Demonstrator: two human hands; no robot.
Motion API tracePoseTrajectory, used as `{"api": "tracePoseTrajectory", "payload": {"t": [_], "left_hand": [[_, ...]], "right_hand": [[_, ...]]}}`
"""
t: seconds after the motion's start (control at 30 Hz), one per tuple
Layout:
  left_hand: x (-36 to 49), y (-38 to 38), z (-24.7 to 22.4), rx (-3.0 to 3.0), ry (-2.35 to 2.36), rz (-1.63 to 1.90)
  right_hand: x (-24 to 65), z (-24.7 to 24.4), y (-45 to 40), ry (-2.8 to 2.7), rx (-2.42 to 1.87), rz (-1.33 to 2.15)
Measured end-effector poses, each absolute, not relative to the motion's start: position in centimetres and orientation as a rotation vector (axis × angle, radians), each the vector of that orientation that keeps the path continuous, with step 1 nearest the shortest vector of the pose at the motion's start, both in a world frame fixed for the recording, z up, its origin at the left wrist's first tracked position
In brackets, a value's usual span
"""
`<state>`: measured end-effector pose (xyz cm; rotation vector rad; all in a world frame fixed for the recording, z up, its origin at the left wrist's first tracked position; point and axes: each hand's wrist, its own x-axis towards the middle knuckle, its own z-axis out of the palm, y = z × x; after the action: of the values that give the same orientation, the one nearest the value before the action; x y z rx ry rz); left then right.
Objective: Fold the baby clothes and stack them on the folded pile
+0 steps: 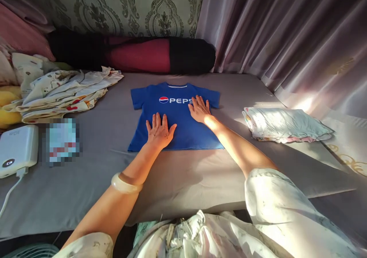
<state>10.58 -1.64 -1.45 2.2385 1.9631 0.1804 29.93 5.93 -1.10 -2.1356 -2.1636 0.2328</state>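
Blue fabric makes up the one short-sleeved T-shirt [181, 114], spread flat on the grey sheet [94, 135] with one round red-white-blue emblem [163, 100] and white lettering [179, 100] across the chest. One left hand [158, 134] and one right hand [200, 111] lie flat on it — fingers extended, gripping nothing. One folded pile [286, 124] sits right of the T-shirt; one power bank [18, 147] lies left of it — one bolster [140, 56] beyond it.

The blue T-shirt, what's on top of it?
On the blue T-shirt lie the left hand and the right hand. A round logo and PEPS show; any letters after that are covered.
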Motion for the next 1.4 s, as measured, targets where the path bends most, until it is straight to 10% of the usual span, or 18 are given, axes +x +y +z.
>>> {"api": "tracePoseTrajectory", "payload": {"t": [0.33,1.4], "left_hand": [[12.4,-4.5,-1.3,2.394,1.807,0.179],[6.2,-0.5,-0.1,2.490,1.844,-0.057]], "right_hand": [[26.2,-1.1,-5.3,-2.444,-1.835,0.279],[33.9,-1.9,-5.2,-2.228,-1.948,0.065]]}}
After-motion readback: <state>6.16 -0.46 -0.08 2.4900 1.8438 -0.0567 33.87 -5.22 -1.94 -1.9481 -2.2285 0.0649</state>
